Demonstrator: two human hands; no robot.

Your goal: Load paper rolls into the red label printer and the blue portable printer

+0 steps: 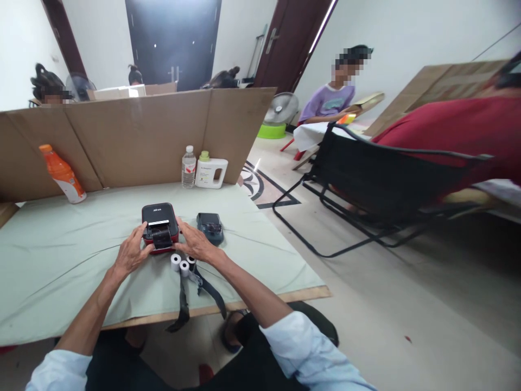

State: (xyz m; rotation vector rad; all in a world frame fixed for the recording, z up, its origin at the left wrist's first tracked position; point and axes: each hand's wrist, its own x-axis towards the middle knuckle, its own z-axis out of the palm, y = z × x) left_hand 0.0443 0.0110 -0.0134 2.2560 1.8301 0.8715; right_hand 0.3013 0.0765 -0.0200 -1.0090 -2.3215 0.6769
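A small black-and-red label printer [158,213] rests on the pale green cloth of the table, a dark glossy strip across its front. My left hand [132,251] grips its left side, thumb near the front corner. On the opposite side my right hand [195,241] holds it the same way, fingers along the edge. Just right of that hand is a second, dark blue-grey handheld device [210,227]. Small white paper rolls [184,267] sit in front of the printer, beside a black strap [209,290] that trails toward the table's front edge.
Against the cardboard partition [150,141] stand an orange bottle [63,174], a clear water bottle [189,168] and a white jug [211,174]. A black folding chair [378,179] and a person in red [456,136] are at right. A fan [281,108] stands behind.
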